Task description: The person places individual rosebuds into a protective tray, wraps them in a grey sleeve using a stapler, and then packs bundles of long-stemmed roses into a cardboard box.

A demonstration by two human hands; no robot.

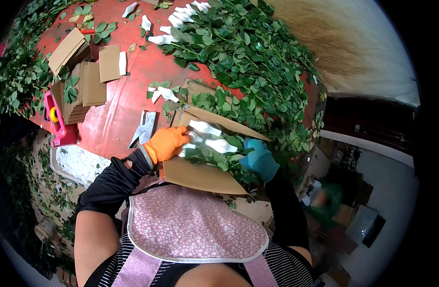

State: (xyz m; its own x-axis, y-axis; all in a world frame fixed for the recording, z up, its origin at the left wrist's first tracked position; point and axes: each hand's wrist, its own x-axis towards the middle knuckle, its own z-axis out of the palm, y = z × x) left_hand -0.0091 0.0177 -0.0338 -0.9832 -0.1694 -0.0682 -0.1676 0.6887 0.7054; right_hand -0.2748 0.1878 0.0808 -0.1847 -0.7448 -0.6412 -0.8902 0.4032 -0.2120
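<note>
My left hand point(167, 143), in an orange rubber glove, has its fingertips at several flower heads in white foam net sleeves point(221, 146). Its curled fingers touch the nearest sleeved heads; whether they grip one is hard to see. Around the leafy stems point(219, 159) below those heads closes my right hand point(260, 159), in a teal knit glove. The flowers lie between a near cardboard sheet stack point(201, 175) and a raised far cardboard flap point(223, 120). A silver stapler point(144, 127) lies left of the cardboard, beyond my left hand.
Sleeved flowers with leafy stems point(241, 50) cover the table's far right. On the red tabletop point(115, 97) stand cardboard stacks point(85, 89) and a pink tape dispenser point(58, 122). A tray of white foam sleeves point(79, 163) sits at the left edge. Loose sleeves point(167, 94) lie ahead.
</note>
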